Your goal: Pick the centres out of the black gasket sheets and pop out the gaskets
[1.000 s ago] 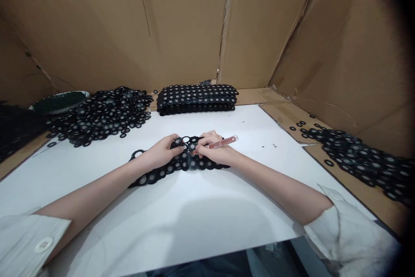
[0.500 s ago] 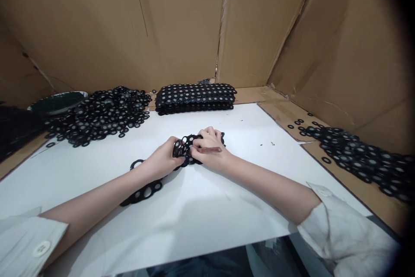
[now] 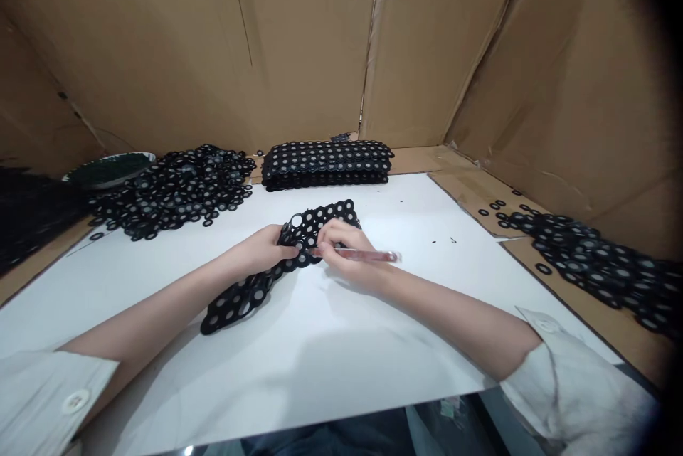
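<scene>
Three cardboard walls (image 3: pixel 299 36) stand around my fingers, one beyond them and one off to each side. Under them spreads one white tabletop (image 3: pixel 256 385). Two heaps of black rings lie well apart from my hands, each too tangled to count: the left heap (image 3: pixel 181 189) beyond my left fingers, and the right heap (image 3: pixel 597 260) out past my right fingers, on brown cardboard. Straight beyond both hands sits one block of black ring matting (image 3: pixel 328 157), folded or stacked, I can't tell which. One round dish (image 3: pixel 109 170) with a pale rim and dark green contents rests far to the left of my fingers, just beside the left heap.

Between my hands is one strip of joined black rings (image 3: pixel 306 232), slanting from below my left wrist up past my right fingertips. My left hand (image 3: pixel 267 246) has it pinched, thumb on top. My right hand (image 3: pixel 344 246) is curled closed around one pen-shaped tool (image 3: pixel 368 255) with a reddish handle, its tip by my left thumb; whether it touches the strip I can't tell. One loose ring (image 3: pixel 543 269) lies right of my right fingers, nearer than the right heap. Three tiny black scraps (image 3: pixel 453 240) dot the tabletop beyond and right of them.
</scene>
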Demonstrator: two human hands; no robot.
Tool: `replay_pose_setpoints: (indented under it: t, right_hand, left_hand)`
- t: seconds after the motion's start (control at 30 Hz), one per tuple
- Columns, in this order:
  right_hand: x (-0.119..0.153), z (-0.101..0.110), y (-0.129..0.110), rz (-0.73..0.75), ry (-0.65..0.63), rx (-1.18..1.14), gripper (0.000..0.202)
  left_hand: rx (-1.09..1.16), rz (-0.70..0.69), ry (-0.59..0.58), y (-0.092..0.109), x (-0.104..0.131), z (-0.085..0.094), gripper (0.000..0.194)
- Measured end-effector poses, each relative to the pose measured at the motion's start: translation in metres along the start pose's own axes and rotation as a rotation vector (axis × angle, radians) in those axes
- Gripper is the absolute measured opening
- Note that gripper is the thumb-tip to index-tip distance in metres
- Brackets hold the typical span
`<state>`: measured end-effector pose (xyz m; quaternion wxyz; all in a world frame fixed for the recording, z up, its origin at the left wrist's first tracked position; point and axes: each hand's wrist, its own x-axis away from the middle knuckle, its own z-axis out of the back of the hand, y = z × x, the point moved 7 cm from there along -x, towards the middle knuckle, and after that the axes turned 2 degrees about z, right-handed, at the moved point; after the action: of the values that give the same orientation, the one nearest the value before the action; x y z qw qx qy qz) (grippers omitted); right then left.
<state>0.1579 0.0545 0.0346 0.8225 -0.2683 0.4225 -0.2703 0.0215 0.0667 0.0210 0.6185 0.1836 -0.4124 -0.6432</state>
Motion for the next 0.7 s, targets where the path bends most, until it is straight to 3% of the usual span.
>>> replay_pose_setpoints:
  t: [0.07,0.17,0.37,0.53,0.7]
  right_hand:
    - [0.0,-0.012,0.017,-0.141,-0.086,-0.098,0.023]
    - [0.0,-0.019,0.034,-0.246,-0.101,-0.113,0.023]
    - [-0.002,-0.017,0.033,-0.23,-0.103,-0.054,0.024]
    - [-0.003,-0.025,0.031,-0.204,-0.16,0.055,0.024]
    - [-0.004,-0.03,0.032,-0.197,-0.156,0.128,0.025]
  left_hand:
    - [0.062,0.054,-0.008,-0.002,0.002,0.0,0.02]
    - [0.12,0.022,-0.039,0.0,0.003,-0.006,0.02]
    - [0.032,-0.084,0.059,-0.008,-0.008,-0.011,0.023]
    - [-0.075,-0.012,0.288,-0.018,-0.002,-0.003,0.043]
    - [-0.024,0.013,0.26,-0.013,0.005,-0.011,0.039]
